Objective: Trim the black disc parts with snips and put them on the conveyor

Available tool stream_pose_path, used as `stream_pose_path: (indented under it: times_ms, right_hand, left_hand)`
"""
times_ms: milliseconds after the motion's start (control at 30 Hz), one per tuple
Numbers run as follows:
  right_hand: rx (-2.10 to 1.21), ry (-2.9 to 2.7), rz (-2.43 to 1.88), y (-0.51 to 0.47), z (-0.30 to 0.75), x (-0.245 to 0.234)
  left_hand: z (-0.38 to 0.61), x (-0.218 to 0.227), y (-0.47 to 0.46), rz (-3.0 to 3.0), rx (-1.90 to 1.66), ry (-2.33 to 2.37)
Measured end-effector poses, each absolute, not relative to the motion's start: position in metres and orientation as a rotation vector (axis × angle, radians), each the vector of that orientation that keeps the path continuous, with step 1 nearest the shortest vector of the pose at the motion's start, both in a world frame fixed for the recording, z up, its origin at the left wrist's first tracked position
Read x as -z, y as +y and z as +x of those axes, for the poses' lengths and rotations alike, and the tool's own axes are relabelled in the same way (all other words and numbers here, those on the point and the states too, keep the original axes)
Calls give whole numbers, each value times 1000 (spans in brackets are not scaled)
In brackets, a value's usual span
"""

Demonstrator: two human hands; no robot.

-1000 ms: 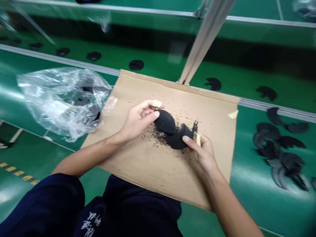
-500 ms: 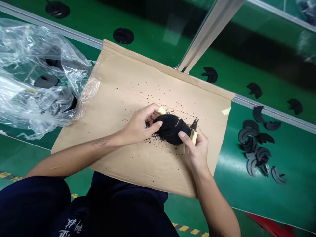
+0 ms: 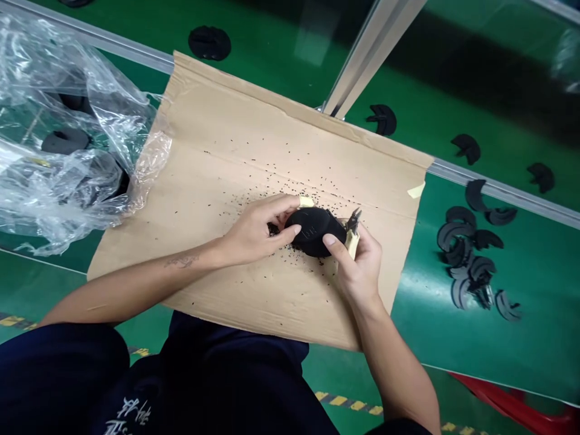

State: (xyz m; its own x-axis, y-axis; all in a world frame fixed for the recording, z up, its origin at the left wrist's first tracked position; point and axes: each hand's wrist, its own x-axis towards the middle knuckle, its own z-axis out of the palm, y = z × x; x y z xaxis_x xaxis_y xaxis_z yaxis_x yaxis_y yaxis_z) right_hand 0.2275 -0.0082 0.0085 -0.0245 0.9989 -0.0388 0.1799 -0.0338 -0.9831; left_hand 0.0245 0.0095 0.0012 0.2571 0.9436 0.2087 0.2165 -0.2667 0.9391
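Note:
Between my hands is a rounded black moulded part [image 3: 312, 232], held above a sheet of brown cardboard [image 3: 217, 115]. My left hand [image 3: 267, 226] grips its left side, with the thumb on the near face and a yellow-taped finger behind. My right hand [image 3: 357, 260] pinches the right side with its thumb on top. That same hand also carries a pair of side cutters [image 3: 353, 226], jaws pointing up and pale yellow tape around them. Small black scraps [image 3: 290, 257] lie scattered on the cardboard under and around the part.
Several black curved pieces [image 3: 457, 232] are heaped on the green table at right. More black parts [image 3: 209, 42] lie beyond the metal rail, where a metal post [image 3: 371, 54] rises. Clear plastic bags [image 3: 86, 181] with black parts are at left. Something red [image 3: 512, 405] shows lower right.
The black part has been turned in my hands, so a smoother face with raised marks now shows instead of the side with a gap. Both hands keep their hold.

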Motion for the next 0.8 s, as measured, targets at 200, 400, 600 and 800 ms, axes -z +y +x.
stream_pose_path:
  times_ms: [200, 400, 600, 800]
  right_hand:
    - [-1168, -1374, -1343, -9, 226, -12]
    - [-1162, -1421, -1366, -9, 227, -14]
    - [-1143, -1412, -1326, -10, 226, -15]
    - [-1130, -1534, -1336, -6, 228, -15]
  left_hand:
    - [26, 2, 10, 1735, -1087, 1143]
    - [25, 1, 11, 1714, -1054, 1141]
    - [28, 0, 10, 1553, -1044, 1067]
    - [27, 3, 10, 1458, -1045, 1041]
